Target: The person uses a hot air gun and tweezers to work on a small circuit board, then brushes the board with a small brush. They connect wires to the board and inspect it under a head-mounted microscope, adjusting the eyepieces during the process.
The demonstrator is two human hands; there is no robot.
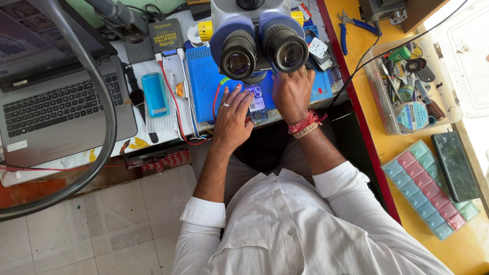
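A small circuit board (256, 104) lies on a blue work mat (204, 84) under a stereo microscope (259, 43). My left hand (232, 117), with a ring on one finger, rests flat on the mat beside the board, its fingertips touching the board's left edge. My right hand (291, 94), red threads at its wrist, is raised just under the right eyepiece with its fingers curled at the board's right side. Whether it pinches a tool is hidden by the microscope.
A grey laptop (61, 107) sits at left, with a blue phone-shaped case (154, 94) and a black charger box (165, 35) beside the mat. At right, a yellow counter holds a clear tool tray (412, 91), a coloured parts organiser (430, 188), a dark phone (455, 165) and blue pliers (351, 28).
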